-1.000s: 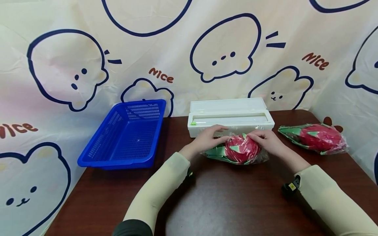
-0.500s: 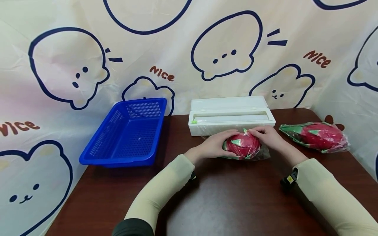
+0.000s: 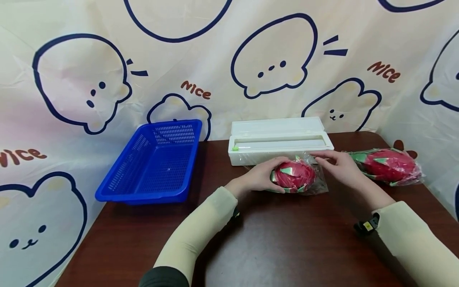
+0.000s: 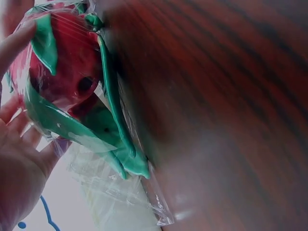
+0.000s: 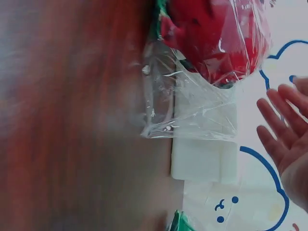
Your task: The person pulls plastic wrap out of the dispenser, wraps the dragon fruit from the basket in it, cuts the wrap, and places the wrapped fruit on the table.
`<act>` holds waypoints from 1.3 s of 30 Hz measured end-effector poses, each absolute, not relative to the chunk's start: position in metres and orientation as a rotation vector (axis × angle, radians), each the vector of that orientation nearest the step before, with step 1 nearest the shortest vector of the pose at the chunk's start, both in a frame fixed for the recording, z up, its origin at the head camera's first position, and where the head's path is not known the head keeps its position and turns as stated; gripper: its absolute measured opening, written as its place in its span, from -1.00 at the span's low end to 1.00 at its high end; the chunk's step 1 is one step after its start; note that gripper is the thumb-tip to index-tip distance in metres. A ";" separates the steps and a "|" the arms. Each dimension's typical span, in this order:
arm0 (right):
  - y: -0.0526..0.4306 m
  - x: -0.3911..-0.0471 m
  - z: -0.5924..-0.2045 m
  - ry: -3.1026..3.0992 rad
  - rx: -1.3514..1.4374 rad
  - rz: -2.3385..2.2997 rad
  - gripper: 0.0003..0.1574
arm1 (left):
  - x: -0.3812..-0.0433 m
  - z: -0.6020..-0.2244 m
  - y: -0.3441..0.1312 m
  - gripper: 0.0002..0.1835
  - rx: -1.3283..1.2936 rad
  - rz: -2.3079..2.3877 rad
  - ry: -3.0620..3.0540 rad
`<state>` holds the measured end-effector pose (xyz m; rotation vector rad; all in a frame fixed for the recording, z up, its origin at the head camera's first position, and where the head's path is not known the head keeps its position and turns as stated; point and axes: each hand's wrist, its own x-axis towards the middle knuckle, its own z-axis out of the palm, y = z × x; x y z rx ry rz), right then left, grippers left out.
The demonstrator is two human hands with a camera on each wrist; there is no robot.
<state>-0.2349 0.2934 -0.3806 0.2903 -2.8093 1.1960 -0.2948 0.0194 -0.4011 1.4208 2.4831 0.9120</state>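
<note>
A red dragon fruit (image 3: 295, 175) with green leaf tips lies in clear cling film on the table, in front of the white film box. My left hand (image 3: 263, 174) holds it from the left, thumb on the near side and fingers over the far side; its long green leaves (image 4: 72, 125) show in the left wrist view. The loose end of the film (image 5: 192, 113) spreads out flat from the fruit's right side. Just right of that film, my right hand (image 5: 288, 130) hovers with relaxed, spread fingers and nothing between them.
The white cling film dispenser (image 3: 281, 157) stands at the back with its lid up and a green slider at its left end. A blue plastic basket (image 3: 143, 198) sits on the left. Another film-wrapped dragon fruit (image 3: 391, 165) lies at the right on the brown table (image 3: 287, 239).
My left hand has come down around the fruit, covering its leaves. The right hand has let go of the film by the fruit's top and moved to the right.
</note>
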 end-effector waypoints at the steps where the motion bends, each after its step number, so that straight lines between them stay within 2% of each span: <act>1: 0.293 -0.232 -0.382 -2.821 0.331 1.188 -0.43 | -0.295 -0.401 0.020 -0.03 1.415 0.909 2.483; 7: 0.290 -0.226 -0.397 -2.869 0.541 1.185 -0.18 | -0.298 -0.402 0.022 -0.04 1.345 0.924 2.484; 17: 0.280 -0.237 -0.407 -2.911 0.586 1.098 0.21 | -0.310 -0.402 0.026 -0.10 1.243 1.043 2.422; 27: 0.273 -0.252 -0.405 -2.900 0.633 1.050 0.24 | -0.315 -0.404 0.027 -0.12 1.011 1.184 2.344; 39: 0.275 -0.263 -0.400 -2.968 0.579 1.083 0.18 | -0.318 -0.400 0.027 -0.09 0.981 1.129 2.356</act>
